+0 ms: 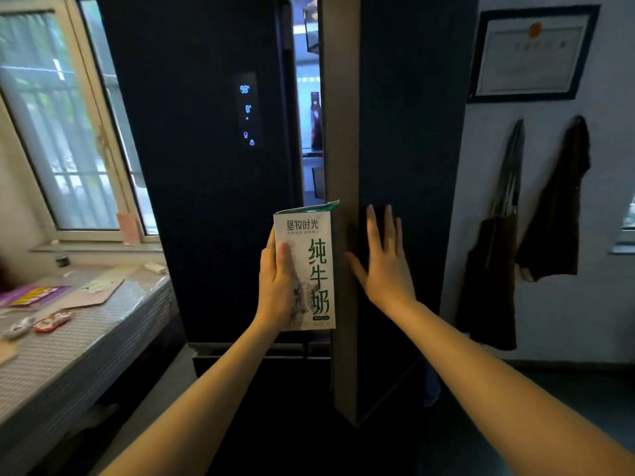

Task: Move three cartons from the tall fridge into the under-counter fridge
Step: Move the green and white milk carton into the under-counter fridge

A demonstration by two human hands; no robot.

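Note:
A white milk carton with green characters stands upright in my left hand, which grips its left side in front of the tall dark fridge. My right hand lies flat, fingers spread, on the outer face of the fridge's right door. That door stands slightly ajar, leaving a narrow lit gap where shelves and a dark bottle show. The under-counter fridge is out of view.
A counter runs along the left under a window, with papers and small packets on it. On the right wall hang a framed certificate and dark aprons. Fridge drawers sit below the doors.

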